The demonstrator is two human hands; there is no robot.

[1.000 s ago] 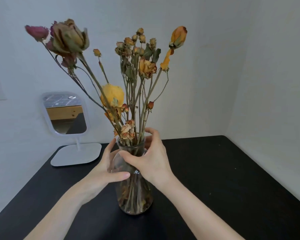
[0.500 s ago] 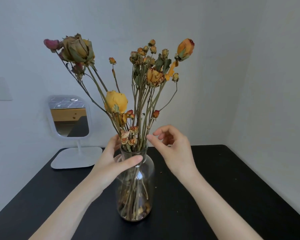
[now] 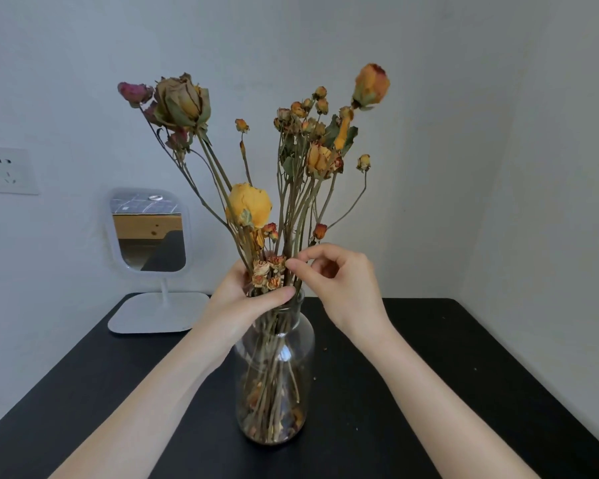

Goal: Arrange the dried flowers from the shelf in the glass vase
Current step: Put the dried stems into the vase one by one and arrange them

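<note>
Left hand [image 3: 253, 302] curls round the glass vase [image 3: 277, 375] neck, steadying it (wisely); right hand [image 3: 343, 281] pinches the dried flowers [image 3: 249, 205] by their stems.

Head-worn view, forward and downward.

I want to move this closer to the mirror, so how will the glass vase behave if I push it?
Likely top-heavy: the flowers stand far taller than the vase, so a high push may tip it. The smooth glass should probably slide on the table. Dried stems look brittle; crumbs already lie there.
</note>
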